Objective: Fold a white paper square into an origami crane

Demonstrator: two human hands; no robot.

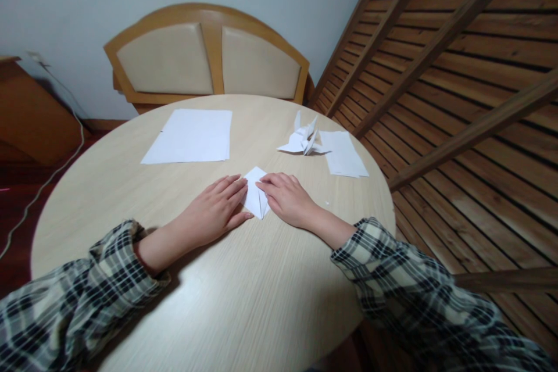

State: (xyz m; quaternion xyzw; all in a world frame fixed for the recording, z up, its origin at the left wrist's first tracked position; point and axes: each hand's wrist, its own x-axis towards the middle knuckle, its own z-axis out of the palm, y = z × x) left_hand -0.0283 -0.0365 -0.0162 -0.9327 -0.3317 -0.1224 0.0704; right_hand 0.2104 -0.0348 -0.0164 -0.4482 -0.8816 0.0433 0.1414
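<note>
A small piece of white folded paper [255, 190], shaped like a diamond, lies on the table between my hands. Narrow flaps meet along a crease toward its lower point. My left hand [215, 209] rests flat at the paper's left edge, fingers stretched out and thumb by the lower point. Over the right side, my right hand [288, 196] has its fingers bunched together on the paper and covers that corner. What lies under the right fingers is hidden.
The round wooden table [209, 302] bears a stack of white sheets [192, 135] at the back left. White folded paper cranes [300, 140] stand back right beside cut paper strips [344, 154]. A headboard [209, 52] is behind the table; a slatted wooden panel [457, 70] is on the right.
</note>
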